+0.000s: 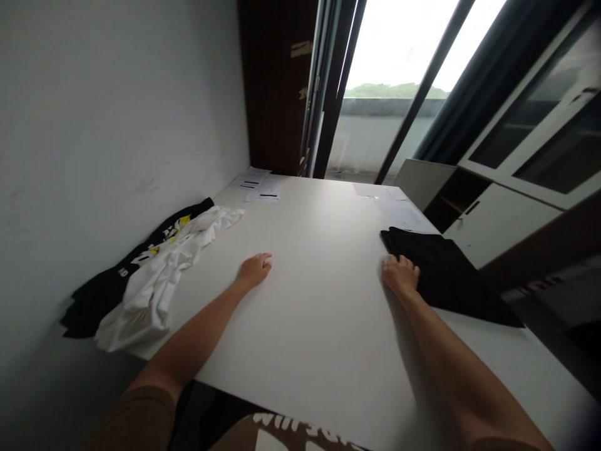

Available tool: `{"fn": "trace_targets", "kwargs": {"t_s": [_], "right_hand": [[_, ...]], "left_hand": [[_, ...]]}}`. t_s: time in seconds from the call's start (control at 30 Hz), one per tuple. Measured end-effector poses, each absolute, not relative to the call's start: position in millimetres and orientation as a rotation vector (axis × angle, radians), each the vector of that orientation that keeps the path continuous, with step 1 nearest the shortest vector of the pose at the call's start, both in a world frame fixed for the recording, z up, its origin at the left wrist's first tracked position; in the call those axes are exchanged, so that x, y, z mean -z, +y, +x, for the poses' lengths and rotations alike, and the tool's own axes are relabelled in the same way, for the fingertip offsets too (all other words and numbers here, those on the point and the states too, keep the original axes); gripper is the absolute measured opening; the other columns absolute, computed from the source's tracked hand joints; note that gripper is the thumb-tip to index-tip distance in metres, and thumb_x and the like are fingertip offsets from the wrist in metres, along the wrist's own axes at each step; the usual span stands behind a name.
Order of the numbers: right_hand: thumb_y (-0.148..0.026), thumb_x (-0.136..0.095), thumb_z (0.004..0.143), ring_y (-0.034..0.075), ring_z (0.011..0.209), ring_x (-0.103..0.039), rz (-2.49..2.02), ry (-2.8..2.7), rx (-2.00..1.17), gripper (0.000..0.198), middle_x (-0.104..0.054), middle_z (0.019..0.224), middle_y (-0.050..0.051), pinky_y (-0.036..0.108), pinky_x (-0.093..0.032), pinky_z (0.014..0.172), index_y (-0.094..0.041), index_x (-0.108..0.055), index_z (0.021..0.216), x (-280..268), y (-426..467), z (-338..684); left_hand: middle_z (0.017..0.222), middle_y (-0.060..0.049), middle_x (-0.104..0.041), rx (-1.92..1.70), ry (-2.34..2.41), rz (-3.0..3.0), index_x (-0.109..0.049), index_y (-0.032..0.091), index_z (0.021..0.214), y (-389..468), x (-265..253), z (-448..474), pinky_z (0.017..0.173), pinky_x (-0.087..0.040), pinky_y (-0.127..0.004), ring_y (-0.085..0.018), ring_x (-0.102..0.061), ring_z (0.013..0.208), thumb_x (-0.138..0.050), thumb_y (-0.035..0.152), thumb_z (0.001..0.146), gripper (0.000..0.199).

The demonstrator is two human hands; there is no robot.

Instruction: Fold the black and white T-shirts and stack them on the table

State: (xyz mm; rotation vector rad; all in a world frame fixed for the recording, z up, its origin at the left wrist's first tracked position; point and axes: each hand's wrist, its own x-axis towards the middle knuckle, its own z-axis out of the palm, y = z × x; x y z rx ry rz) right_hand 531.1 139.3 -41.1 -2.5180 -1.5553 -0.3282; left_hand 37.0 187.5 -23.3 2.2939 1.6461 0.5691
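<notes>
My left hand (255, 270) rests on the white table (310, 300), its fingers loosely bent and its thumb and index finger apart, with nothing in it. At the left edge of a folded black garment (451, 269), my right hand (400, 274) lies with fingers bent and slightly apart. Its fingers overlap the border of the black fabric, and I see no fold pinched between them. To the left of my left hand lies a crumpled white garment (162, 275). Beside it, against the wall, is a black garment (106, 288) with white and yellow print.
Paper sheets (263, 188) lie at the table's far left corner, and more papers (397, 210) at the far right. A grey wall (117, 113) borders the left side. White cabinets (502, 216) stand beyond the right edge, near a window (399, 56) and dark curtain.
</notes>
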Motion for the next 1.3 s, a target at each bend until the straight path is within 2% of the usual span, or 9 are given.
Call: {"fn": "trace_targets", "kwargs": {"t_s": [0.07,0.17,0.33,0.5,0.6,0.73,0.93,1.07,1.3], "right_hand": [[-0.033,-0.036,0.105,0.033,0.13,-0.046,-2.413,-1.679,0.275,0.036,-0.057,0.136,0.02,0.053,-0.027,0.113,-0.019,-0.065,0.121,43,144,498],[-0.036,-0.037,0.105,0.031,0.132,-0.047,-2.258,-1.862,0.12,0.039,-0.055,0.141,0.019,0.047,-0.031,0.113,-0.019,-0.06,0.131,48,152,451],[-0.046,-0.036,0.105,0.034,0.151,-0.028,-2.153,-2.028,-0.043,0.052,-0.035,0.163,0.015,0.057,-0.021,0.12,-0.024,-0.045,0.151,53,166,398],[-0.049,-0.037,0.105,0.034,0.153,-0.025,-2.115,-2.049,-0.063,0.053,-0.034,0.164,0.015,0.059,-0.019,0.12,-0.025,-0.045,0.152,50,175,381],[-0.049,-0.04,0.105,0.033,0.152,-0.028,-2.101,-2.024,-0.063,0.051,-0.037,0.163,0.014,0.057,-0.02,0.121,-0.026,-0.049,0.149,48,176,383],[-0.046,-0.044,0.104,0.029,0.15,-0.034,-1.986,-2.08,-0.091,0.046,-0.043,0.16,0.01,0.052,-0.023,0.122,-0.028,-0.054,0.145,48,172,389],[-0.043,-0.048,0.103,0.027,0.147,-0.039,-1.896,-2.082,-0.099,0.042,-0.049,0.156,0.009,0.049,-0.025,0.122,-0.029,-0.059,0.141,50,167,393],[-0.042,-0.05,0.102,0.026,0.146,-0.04,-1.89,-2.075,-0.105,0.041,-0.049,0.155,0.007,0.048,-0.025,0.122,-0.03,-0.06,0.139,48,166,392],[-0.041,-0.051,0.101,0.027,0.144,-0.042,-1.874,-2.077,-0.101,0.041,-0.051,0.154,0.008,0.046,-0.027,0.121,-0.028,-0.061,0.139,45,165,393]], "left_hand": [[0.115,-0.008,-0.074,-0.586,1.641,2.271,-0.071,0.022,0.126,196,26,32,0.09,-0.049,-0.031,-0.022,-0.067,0.1,-0.051,0.031,0.099,0.035],[0.11,-0.008,-0.075,-0.639,1.681,2.24,-0.074,0.02,0.12,212,30,18,0.09,-0.049,-0.03,-0.021,-0.067,0.096,-0.05,0.031,0.098,0.033],[0.109,-0.01,-0.074,-0.706,1.856,2.217,-0.076,0.018,0.111,241,37,-19,0.1,-0.045,-0.031,-0.022,-0.065,0.103,-0.05,0.029,0.096,0.032],[0.112,-0.012,-0.072,-0.772,2.153,2.021,-0.075,0.017,0.112,253,31,-61,0.102,-0.043,-0.033,-0.024,-0.062,0.107,-0.044,0.027,0.097,0.036],[0.116,-0.015,-0.068,-0.911,2.379,1.921,-0.074,0.016,0.111,247,21,-81,0.102,-0.041,-0.041,-0.029,-0.056,0.113,-0.043,0.027,0.096,0.036],[0.129,-0.02,-0.058,-1.123,2.68,1.78,-0.068,0.014,0.119,235,12,-97,0.104,-0.034,-0.055,-0.039,-0.044,0.126,-0.049,0.027,0.092,0.035],[0.127,-0.028,-0.058,-0.725,2.723,1.818,-0.053,0.007,0.137,228,14,-102,0.093,-0.041,-0.056,-0.042,-0.053,0.115,-0.053,0.03,0.09,0.052],[0.124,-0.027,-0.061,-0.544,2.676,1.88,-0.06,0.01,0.131,229,14,-110,0.087,-0.046,-0.052,-0.043,-0.057,0.114,-0.05,0.028,0.092,0.044],[0.107,-0.022,-0.074,-0.27,2.46,2.041,-0.062,0.013,0.129,233,9,-94,0.083,-0.05,-0.041,-0.036,-0.07,0.101,-0.044,0.031,0.096,0.041]]}}
